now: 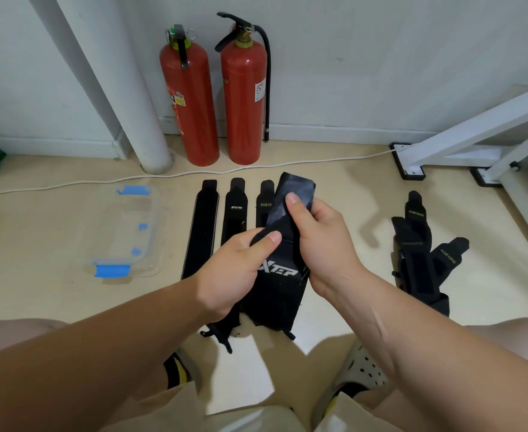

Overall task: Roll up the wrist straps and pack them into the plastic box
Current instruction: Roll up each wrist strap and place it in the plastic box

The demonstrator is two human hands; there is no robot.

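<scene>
The left hand (pixel 234 269) pinches the XTEP strap (pixel 279 275) about halfway along, thumb on its front face and fingers curled behind. The right hand (pixel 322 241) grips the same strap higher up, thumb pressed flat on the upper part. The strap hangs lifted and unrolled, its top end standing free above the right thumb and its lower end trailing toward the floor.

The plastic box (pixel 158 232), clear with blue clips, sits on the floor. Whether its lid is on cannot be told, and nothing dark shows inside it. Just right of the box lie three flat straps (pixel 236 213) side by side. The held strap is right of those again, overlapping the one farthest from the box. A heap of straps (pixel 418 251) lies well apart from the box, on the far right.

The roll looks not yet begun. If the first turn starts crooked, the roll would likely cone out and sit badly in the box. With two spread grips, slack between the hands could leave the coil loose, and it may spring open once released. The trailing end might also catch on the flat strap beneath it and drag that strap out of line.
</scene>
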